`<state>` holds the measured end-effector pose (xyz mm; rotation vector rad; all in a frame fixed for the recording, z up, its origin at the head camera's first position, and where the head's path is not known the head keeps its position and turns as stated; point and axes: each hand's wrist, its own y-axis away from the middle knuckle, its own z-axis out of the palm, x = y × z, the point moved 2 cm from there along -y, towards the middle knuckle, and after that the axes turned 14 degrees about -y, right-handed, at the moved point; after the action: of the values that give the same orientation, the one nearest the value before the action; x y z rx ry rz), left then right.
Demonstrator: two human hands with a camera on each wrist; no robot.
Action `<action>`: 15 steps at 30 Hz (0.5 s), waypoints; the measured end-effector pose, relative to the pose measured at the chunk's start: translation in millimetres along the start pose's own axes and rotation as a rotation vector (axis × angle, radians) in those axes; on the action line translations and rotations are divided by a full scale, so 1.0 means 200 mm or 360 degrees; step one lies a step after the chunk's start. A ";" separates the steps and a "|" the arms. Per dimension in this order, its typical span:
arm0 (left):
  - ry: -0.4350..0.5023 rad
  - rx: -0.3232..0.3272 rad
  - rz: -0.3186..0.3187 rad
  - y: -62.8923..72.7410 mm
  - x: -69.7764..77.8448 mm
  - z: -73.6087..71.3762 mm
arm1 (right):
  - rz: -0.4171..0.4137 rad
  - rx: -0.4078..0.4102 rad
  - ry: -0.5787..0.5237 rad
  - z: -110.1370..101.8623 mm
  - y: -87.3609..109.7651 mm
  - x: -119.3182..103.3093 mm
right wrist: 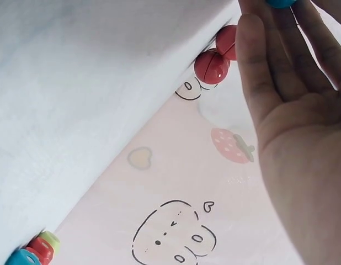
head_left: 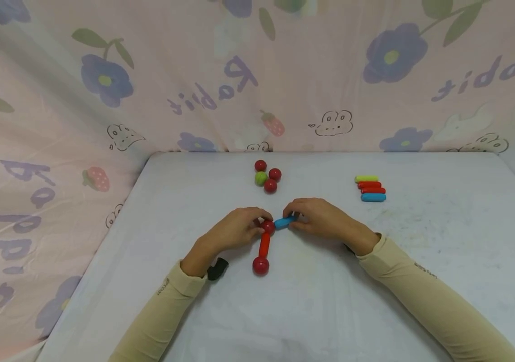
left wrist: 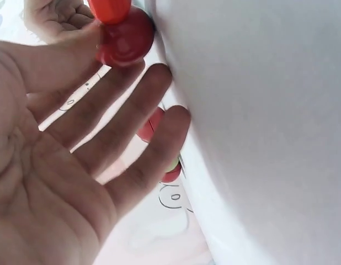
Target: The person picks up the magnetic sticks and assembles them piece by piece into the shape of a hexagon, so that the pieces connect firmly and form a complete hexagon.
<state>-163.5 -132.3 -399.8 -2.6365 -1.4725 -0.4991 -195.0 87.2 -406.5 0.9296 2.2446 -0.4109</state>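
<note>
My left hand point(head_left: 238, 229) holds a red ball point(head_left: 268, 227) between thumb and fingers. From that ball a red rod point(head_left: 264, 245) runs toward me, with a second red ball point(head_left: 261, 266) at its near end. In the left wrist view the held red ball point(left wrist: 126, 38) sits against the thumb, the red rod point(left wrist: 110, 10) joined to it. My right hand point(head_left: 318, 217) pinches a blue rod point(head_left: 284, 222), whose left end points at the held ball and is right beside it. Only a bit of the blue rod point(right wrist: 281, 3) shows in the right wrist view, at the top edge.
Farther back on the white table point(head_left: 185, 186) lies a cluster of several balls, red ones point(head_left: 275, 174) and a green one point(head_left: 261, 178). At the back right, several rods lie side by side: yellow point(head_left: 367, 178), red point(head_left: 370, 185) and blue point(head_left: 373, 197). A patterned curtain point(head_left: 284, 75) hangs behind.
</note>
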 end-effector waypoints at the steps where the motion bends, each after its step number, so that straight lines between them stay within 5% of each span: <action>1: 0.0005 0.0000 -0.0012 0.00 0.00 0.00 | 0.0001 -0.0001 -0.0002 0.00 0.00 0.00; 15: -0.0048 0.0068 -0.0133 -0.01 0.01 0.00 | 0.0050 0.0055 0.0048 -0.06 -0.01 0.02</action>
<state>-163.9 -129.1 -398.8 -2.5701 -1.5889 -0.4317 -204.7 93.7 -400.3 0.9940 2.2537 -0.4253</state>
